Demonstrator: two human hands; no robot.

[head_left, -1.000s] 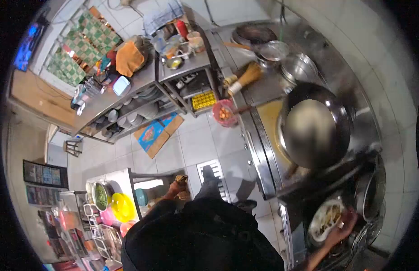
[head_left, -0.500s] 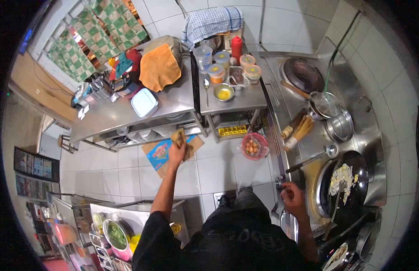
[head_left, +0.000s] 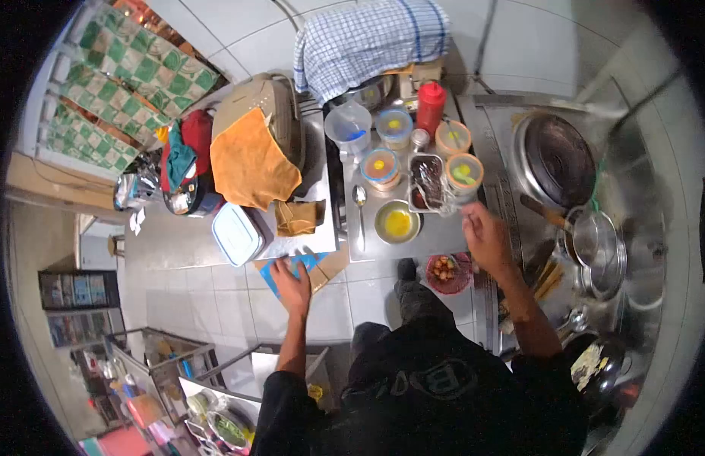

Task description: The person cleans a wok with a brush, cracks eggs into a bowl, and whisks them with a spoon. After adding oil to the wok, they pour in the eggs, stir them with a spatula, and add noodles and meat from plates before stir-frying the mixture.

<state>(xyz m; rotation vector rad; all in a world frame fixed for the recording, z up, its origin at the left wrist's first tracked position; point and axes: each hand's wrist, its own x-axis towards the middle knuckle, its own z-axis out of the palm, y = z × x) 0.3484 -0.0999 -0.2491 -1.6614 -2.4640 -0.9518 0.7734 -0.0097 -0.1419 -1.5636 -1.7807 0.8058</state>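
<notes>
My left hand (head_left: 292, 284) is open, fingers spread, near the front edge of the left steel table, with nothing in it. Just beyond it a folded brown cloth (head_left: 298, 219) lies on the table beside a white-lidded container (head_left: 237, 234). My right hand (head_left: 483, 232) is at the right corner of the small steel table, its fingers bent and blurred, close to an orange-rimmed tub (head_left: 464, 172) and a steel tray of dark sauce (head_left: 426, 182). Whether it holds anything is unclear. A bowl of yellow liquid (head_left: 398, 222) and a spoon (head_left: 359, 197) are nearby.
The stove at right bears a dark wok (head_left: 557, 160), a strainer (head_left: 595, 237) and a wok with egg (head_left: 592, 366). A red basket (head_left: 448, 273) and flattened cardboard (head_left: 330, 267) are on the floor. A red bottle (head_left: 431, 108) stands behind the tubs.
The view has moved toward the tables. The brown cloth has left my left hand and lies on the left table. My right hand has moved from beside the stove to the small table.
</notes>
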